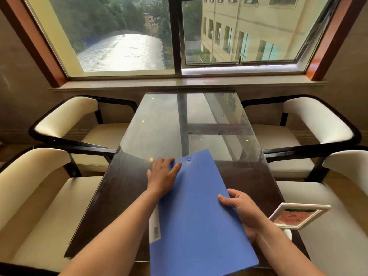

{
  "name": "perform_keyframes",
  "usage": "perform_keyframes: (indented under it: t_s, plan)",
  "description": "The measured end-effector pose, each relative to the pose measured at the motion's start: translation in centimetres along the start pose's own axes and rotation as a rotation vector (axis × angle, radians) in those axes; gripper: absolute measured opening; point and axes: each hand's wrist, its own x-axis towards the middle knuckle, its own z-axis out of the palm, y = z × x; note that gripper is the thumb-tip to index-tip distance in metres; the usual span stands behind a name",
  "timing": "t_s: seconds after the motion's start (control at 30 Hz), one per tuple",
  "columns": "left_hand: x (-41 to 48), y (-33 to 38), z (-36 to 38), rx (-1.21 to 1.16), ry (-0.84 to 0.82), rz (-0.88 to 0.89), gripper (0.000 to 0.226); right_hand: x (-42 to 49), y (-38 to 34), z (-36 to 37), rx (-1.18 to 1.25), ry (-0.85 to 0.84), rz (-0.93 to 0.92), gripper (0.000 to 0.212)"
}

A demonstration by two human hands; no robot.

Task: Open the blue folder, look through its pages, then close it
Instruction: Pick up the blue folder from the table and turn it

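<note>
The blue folder [197, 212] lies closed on the near part of the dark table [123, 188], its long side slanted toward the upper left. A white spine label shows along its left edge. My left hand [162, 174] rests flat at the folder's far left edge, fingers spread, fingertips overlapping the cover. My right hand [241, 208] grips the folder's right edge, thumb on top of the cover and fingers under it. No pages are visible.
A white framed stand with a reddish picture [294, 216] sits at the table's right near corner. Cream chairs flank the table, two on the left [59, 124] and two on the right [318, 120]. A window lies beyond the table's glossy far end [187, 116].
</note>
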Motion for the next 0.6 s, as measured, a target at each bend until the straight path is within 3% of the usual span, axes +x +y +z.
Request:
perform_keyframes:
  t_s: [0.17,0.37,0.6]
  plan:
    - [1.3,0.7,-1.2,0.007,0.088,0.002,0.04,0.5,-0.9,0.3,0.049,-0.012,0.01,0.042]
    - [2.2,1.5,-2.3,-0.194,0.17,0.013,0.022,0.5,-1.9,0.4,0.119,-0.148,0.035,0.055]
    - [3.2,2.2,-2.6,-0.261,0.06,0.053,0.034,-0.3,-3.2,-0.2,0.184,-0.319,0.08,0.076]
